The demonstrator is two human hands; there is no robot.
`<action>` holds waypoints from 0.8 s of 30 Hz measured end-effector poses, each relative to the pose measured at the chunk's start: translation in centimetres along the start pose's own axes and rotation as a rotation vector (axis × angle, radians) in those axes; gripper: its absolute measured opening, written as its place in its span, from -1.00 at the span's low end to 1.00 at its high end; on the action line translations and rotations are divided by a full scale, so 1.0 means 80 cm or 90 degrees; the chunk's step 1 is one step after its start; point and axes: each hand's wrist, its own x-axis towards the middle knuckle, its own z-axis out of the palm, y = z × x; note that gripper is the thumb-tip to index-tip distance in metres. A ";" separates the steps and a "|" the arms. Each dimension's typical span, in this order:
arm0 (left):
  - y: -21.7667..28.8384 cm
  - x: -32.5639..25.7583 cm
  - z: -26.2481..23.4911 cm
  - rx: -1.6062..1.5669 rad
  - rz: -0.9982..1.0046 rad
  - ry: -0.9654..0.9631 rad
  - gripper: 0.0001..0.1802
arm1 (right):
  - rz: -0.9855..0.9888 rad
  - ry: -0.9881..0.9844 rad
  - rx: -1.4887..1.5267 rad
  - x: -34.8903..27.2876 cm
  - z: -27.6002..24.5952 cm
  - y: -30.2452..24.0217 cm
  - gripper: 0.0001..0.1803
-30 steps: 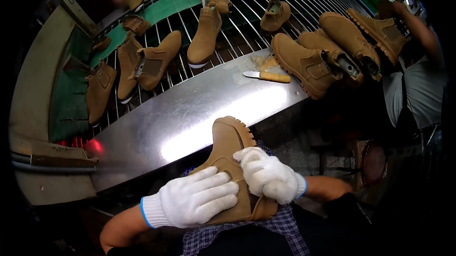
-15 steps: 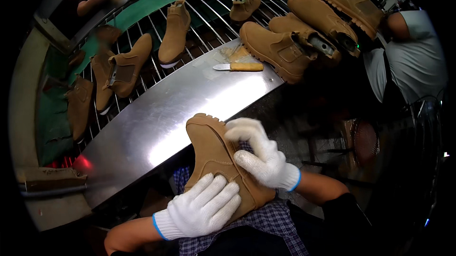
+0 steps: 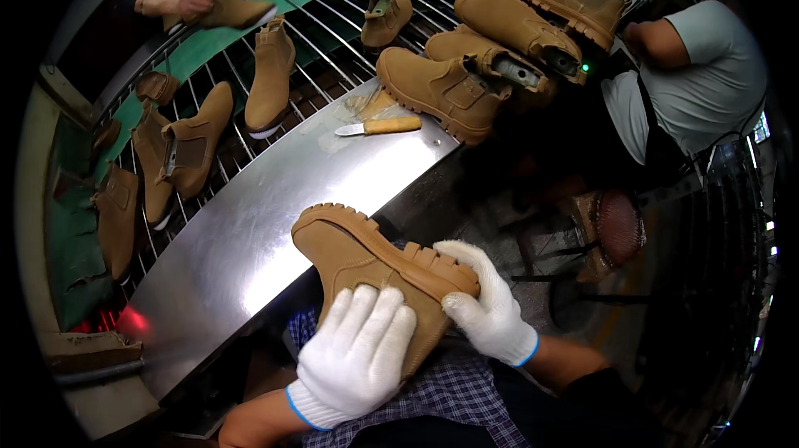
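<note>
A tan ankle boot (image 3: 333, 248) rests over my lap, toe to the upper left, its lugged sole facing up and right. My left hand (image 3: 356, 356), in a white knit glove with a blue cuff edge, holds the boot's side with its fingers laid together along the upper; its thumb is hidden. The gloved right hand (image 3: 493, 308) is closed round the heel end of the sole, thumb on the near side and fingers behind. Beneath the boot lies a dark checked cloth (image 3: 433, 402).
Beyond the boot is a shiny metal plate (image 3: 241, 240), with a wooden-handled knife (image 3: 387, 126) on it. Several tan boots (image 3: 441, 90) stand or lie on the bar rack (image 3: 329, 57). A person in a light shirt (image 3: 707, 74) is at right; another person's hand (image 3: 196, 3) holds a boot at top left.
The boot has tipped so more of its treaded sole shows. My right hand has gone from beside the sole to gripping its heel end. The whole view has shifted slightly.
</note>
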 end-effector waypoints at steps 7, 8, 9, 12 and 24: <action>0.021 -0.029 0.029 0.069 0.036 -0.016 -0.68 | 0.120 -0.029 -0.119 -0.005 -0.014 -0.003 -0.32; 0.022 -0.033 0.032 0.067 0.045 -0.026 -0.68 | 0.145 -0.032 -0.130 -0.005 -0.015 -0.003 -0.35; 0.023 -0.037 0.032 0.067 0.054 -0.037 -0.69 | 0.169 -0.037 -0.140 -0.006 -0.015 -0.002 -0.37; 0.026 -0.050 0.041 0.079 0.080 -0.030 -0.75 | 0.213 -0.094 -0.186 -0.004 -0.019 0.006 -0.37; 0.028 -0.092 0.055 0.050 0.129 -0.065 -0.75 | 0.268 -0.055 -0.170 -0.016 0.014 0.056 -0.40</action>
